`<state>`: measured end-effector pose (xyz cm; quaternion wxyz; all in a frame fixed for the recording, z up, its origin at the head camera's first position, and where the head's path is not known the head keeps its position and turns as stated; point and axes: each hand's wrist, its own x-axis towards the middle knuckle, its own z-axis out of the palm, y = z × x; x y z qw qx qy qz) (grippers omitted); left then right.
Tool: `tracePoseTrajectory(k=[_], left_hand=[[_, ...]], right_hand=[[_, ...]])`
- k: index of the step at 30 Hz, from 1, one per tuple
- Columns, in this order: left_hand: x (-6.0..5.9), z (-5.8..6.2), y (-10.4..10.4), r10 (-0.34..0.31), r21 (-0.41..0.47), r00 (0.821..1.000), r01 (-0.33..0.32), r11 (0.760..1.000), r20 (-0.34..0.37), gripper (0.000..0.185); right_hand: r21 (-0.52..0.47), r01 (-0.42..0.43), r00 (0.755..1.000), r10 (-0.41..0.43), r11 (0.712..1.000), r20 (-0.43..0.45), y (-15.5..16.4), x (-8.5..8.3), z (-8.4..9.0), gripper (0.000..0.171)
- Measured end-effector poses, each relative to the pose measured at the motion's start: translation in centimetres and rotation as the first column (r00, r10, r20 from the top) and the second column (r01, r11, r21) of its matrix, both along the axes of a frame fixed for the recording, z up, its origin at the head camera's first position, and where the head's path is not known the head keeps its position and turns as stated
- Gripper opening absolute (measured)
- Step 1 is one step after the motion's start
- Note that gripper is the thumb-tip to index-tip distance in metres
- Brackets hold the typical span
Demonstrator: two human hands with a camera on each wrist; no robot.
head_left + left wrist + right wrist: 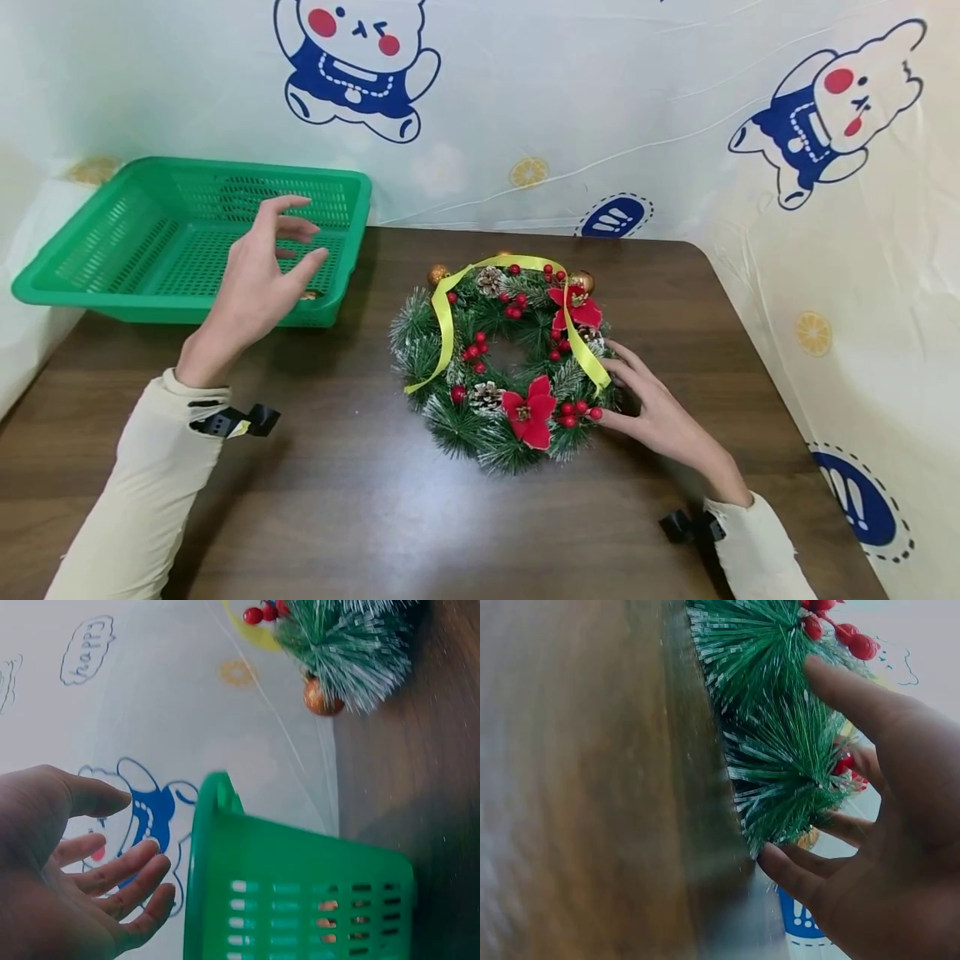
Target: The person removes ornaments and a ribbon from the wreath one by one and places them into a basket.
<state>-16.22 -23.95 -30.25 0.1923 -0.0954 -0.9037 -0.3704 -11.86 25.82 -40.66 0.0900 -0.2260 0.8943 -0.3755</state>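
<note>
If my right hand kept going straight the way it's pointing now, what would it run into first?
The wreath: your right hand points at its right side, near one end of the yellow ribbon, and the fingertips seem to touch it, though exact contact is hard to judge.

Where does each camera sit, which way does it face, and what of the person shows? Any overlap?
Head: on the head, facing forward and down at the table, green basket and wreath; left grip, right grip and both sleeves show.
Left wrist: on that wrist, turned sideways, facing the green basket and printed backdrop; only the left grip shows.
Right wrist: on that wrist, also sideways, facing the wreath's edge; only the right grip shows.
Shared: head and left wrist both see green basket and wreath.
</note>
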Motion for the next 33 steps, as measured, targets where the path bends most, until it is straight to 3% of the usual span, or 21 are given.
tracePoseTrajectory(k=[11,22,30,33], left_hand=[[-0.3,0.5,3.0,-0.097,0.012,0.995,0.097,0.995,-0.02,0.051],[-1.2,-0.7,6.1,-0.259,-0.045,0.966,0.259,0.965,0.004,0.04],[-2.0,-0.4,7.1,-0.289,-0.011,0.957,0.289,0.957,0.022,0.039],[-2.3,-0.5,7.2,-0.301,0.008,0.953,0.301,0.954,0.043,0.038]], right_hand=[[-0.009,0.008,1.0,-0.009,1.0,-0.01,0.5,-0.2,0.0,0.056],[-0.169,0.03,1.0,-0.03,0.985,0.0,0.6,-0.6,-0.1,0.046],[-0.175,0.038,0.999,-0.035,0.984,0.022,-0.6,0.3,2.4,0.041],[-0.172,0.042,0.999,-0.04,0.984,0.015,0.0,0.0,1.5,0.04]])
